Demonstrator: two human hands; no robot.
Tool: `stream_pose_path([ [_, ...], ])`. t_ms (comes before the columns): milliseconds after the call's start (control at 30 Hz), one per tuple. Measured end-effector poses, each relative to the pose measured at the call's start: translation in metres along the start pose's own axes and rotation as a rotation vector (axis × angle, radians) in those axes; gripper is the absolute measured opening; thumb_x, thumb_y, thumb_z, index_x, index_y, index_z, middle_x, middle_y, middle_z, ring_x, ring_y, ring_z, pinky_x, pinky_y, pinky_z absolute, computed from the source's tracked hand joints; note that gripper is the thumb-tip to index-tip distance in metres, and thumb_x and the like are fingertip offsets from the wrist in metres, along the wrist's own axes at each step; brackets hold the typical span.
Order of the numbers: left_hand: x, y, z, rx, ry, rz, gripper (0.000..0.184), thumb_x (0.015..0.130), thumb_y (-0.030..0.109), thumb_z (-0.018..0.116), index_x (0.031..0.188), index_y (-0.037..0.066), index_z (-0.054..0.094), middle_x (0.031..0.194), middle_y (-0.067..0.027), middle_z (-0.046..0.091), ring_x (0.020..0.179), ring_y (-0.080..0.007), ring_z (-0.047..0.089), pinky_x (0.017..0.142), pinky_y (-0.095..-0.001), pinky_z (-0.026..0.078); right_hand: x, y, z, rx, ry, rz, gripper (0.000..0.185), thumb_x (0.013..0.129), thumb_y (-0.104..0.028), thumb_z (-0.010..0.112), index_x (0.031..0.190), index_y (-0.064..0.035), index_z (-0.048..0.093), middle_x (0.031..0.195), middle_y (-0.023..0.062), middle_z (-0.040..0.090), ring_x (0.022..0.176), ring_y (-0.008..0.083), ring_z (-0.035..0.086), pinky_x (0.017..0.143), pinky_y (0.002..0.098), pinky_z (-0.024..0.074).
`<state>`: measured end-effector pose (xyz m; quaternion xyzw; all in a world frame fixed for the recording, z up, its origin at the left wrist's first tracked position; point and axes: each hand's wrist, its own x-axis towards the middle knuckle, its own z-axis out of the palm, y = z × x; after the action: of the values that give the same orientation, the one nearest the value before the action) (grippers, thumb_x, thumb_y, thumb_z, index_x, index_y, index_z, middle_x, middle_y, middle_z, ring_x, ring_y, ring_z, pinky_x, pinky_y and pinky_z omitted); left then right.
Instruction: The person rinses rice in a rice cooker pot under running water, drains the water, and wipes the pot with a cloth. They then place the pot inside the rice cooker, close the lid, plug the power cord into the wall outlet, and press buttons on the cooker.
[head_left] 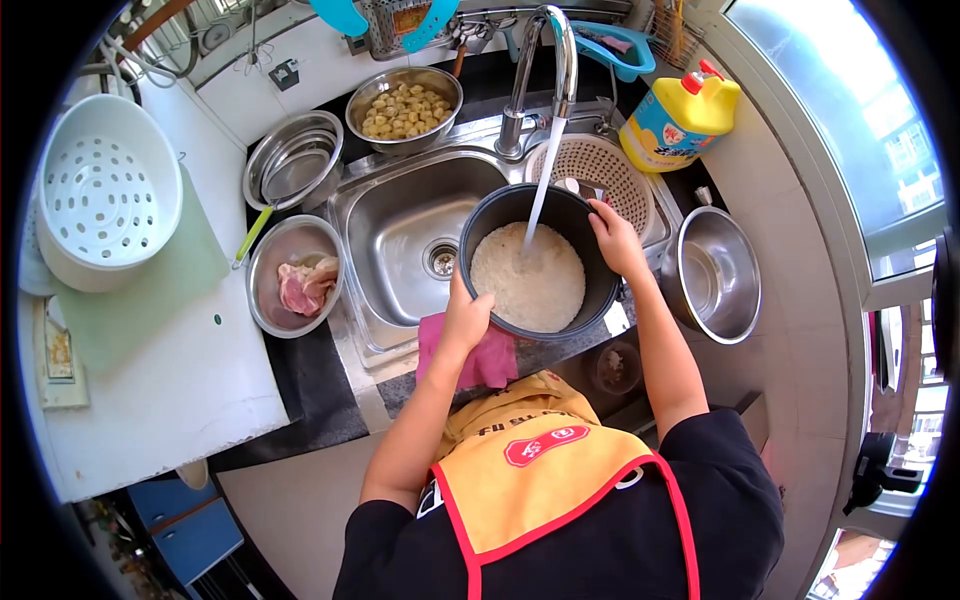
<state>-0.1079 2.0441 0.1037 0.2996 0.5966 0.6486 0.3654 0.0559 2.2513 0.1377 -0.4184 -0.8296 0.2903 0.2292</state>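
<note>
A dark round pot with white rice in it is held between my two hands over the right part of the sink. My left hand grips its left rim near the front, and my right hand grips the rim at the upper right. From the tall faucet a stream of water runs down into the rice. The water in the pot looks cloudy. Under the pot's front left side, a pink cloth hangs over the counter edge.
Left of the steel sink basin stand a bowl of raw meat and stacked steel bowls. Behind are a bowl of yellowish pieces and a yellow detergent jug. A steel bowl sits at right, a white colander far left.
</note>
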Motion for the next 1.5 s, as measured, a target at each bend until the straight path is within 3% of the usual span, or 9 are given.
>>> stream_pose_path([
  [200, 0.001, 0.004, 0.005, -0.053, 0.055, -0.048, 0.067, 0.063, -0.003, 0.043, 0.129, -0.001, 0.032, 0.118, -0.0163, 0.046, 0.109, -0.0249, 0.044, 0.094, -0.0302, 0.034, -0.005, 0.003, 0.001, 0.023, 0.037, 0.037, 0.03, 0.086, -0.023, 0.05, 0.114, -0.0114, 0.054, 0.098, 0.0197, 0.06, 0.093, 0.0357, 0.057, 0.079, 0.0379, 0.0448],
  [1200, 0.001, -0.001, 0.005, 0.013, 0.064, 0.074, 0.064, 0.065, -0.003, 0.04, 0.128, -0.002, 0.034, 0.121, -0.0161, 0.045, 0.114, -0.025, 0.042, 0.098, -0.0303, 0.029, -0.004, 0.004, 0.002, 0.003, 0.038, 0.028, 0.03, 0.087, -0.024, 0.049, 0.113, -0.0099, 0.054, 0.1, 0.0199, 0.059, 0.094, 0.037, 0.056, 0.079, 0.0408, 0.0446],
  [1300, 0.0, 0.003, 0.007, -0.004, 0.072, 0.051, 0.064, 0.065, -0.003, 0.039, 0.128, -0.001, 0.034, 0.121, -0.016, 0.045, 0.114, -0.0252, 0.042, 0.098, -0.0306, 0.03, -0.005, -0.013, -0.005, -0.133, 0.097, -0.073, 0.026, 0.085, -0.018, 0.05, 0.107, -0.0063, 0.055, 0.096, 0.0184, 0.06, 0.089, 0.0362, 0.057, 0.076, 0.0415, 0.0451],
  [1367, 0.0, 0.004, 0.006, 0.001, 0.074, 0.034, 0.064, 0.065, -0.002, 0.039, 0.128, -0.001, 0.034, 0.121, -0.016, 0.045, 0.113, -0.0254, 0.042, 0.098, -0.0307, 0.03, -0.001, -0.028, -0.01, -0.302, 0.38, -0.534, 0.024, 0.082, -0.014, 0.051, 0.104, -0.0042, 0.055, 0.09, 0.0158, 0.061, 0.083, 0.0336, 0.059, 0.074, 0.0406, 0.0459],
  [1400, -0.001, 0.005, 0.006, 0.004, 0.073, 0.013, 0.064, 0.065, -0.002, 0.039, 0.128, -0.001, 0.034, 0.121, -0.0159, 0.045, 0.113, -0.0256, 0.042, 0.098, -0.0308, 0.03, -0.002, -0.034, -0.006, -0.301, 0.378, -0.534, 0.024, 0.082, -0.014, 0.051, 0.104, -0.0042, 0.055, 0.09, 0.0158, 0.061, 0.083, 0.0336, 0.059, 0.074, 0.0406, 0.0459],
  [1467, -0.002, 0.007, 0.006, 0.024, 0.079, -0.004, 0.063, 0.065, -0.002, 0.039, 0.128, -0.001, 0.034, 0.121, -0.0161, 0.046, 0.113, -0.0258, 0.042, 0.098, -0.0309, 0.03, -0.005, -0.045, 0.002, -0.066, 0.018, -0.302, 0.025, 0.081, -0.011, 0.05, 0.104, -0.0021, 0.054, 0.088, 0.0139, 0.061, 0.079, 0.0334, 0.059, 0.075, 0.0387, 0.0462],
  [1500, -0.003, 0.009, 0.007, 0.043, 0.083, -0.019, 0.063, 0.065, -0.002, 0.039, 0.128, -0.001, 0.034, 0.12, -0.0163, 0.046, 0.113, -0.0259, 0.042, 0.098, -0.031, 0.03, 0.002, -0.04, 0.011, 0.071, -0.203, -0.213, 0.023, 0.082, -0.007, 0.045, 0.103, -0.0002, 0.054, 0.085, 0.0129, 0.061, 0.074, 0.0282, 0.06, 0.071, 0.0359, 0.0483],
])
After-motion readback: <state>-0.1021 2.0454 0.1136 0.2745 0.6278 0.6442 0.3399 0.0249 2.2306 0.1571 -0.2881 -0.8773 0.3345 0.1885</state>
